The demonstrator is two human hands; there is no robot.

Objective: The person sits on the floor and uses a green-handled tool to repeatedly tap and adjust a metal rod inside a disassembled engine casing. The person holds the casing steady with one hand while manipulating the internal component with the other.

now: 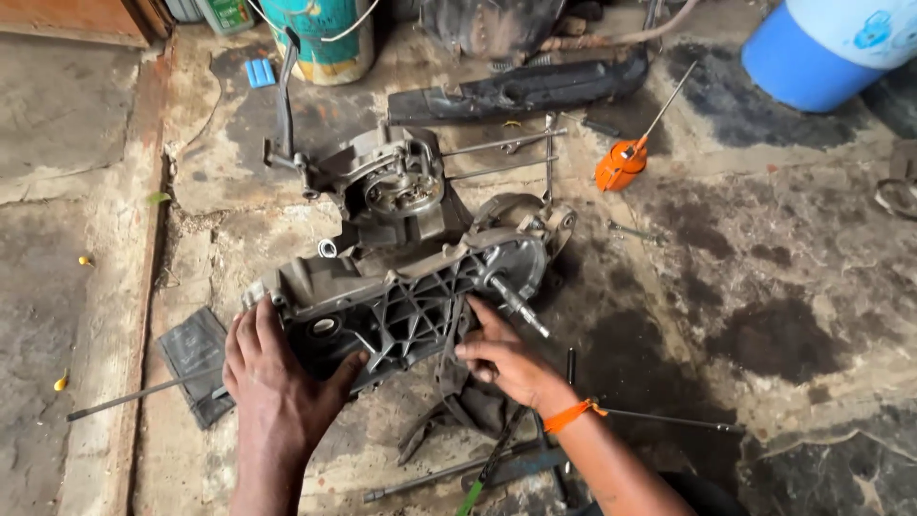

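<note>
Oil-stained concrete floor [764,287]; left hand [277,382] grips end of grey ribbed metal engine casing [401,306], right hand [501,354] fingers curled on dark greasy rag [468,397] against casing.

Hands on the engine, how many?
2: the left hand grips the engine case at its near-left end; the right hand touches its lower edge. None looks hidden.

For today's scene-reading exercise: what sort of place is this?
Probably a small repair workshop: an engine casing lies dismantled on an oil-stained concrete floor, with an orange oil can and loose metal rods nearby.
</note>
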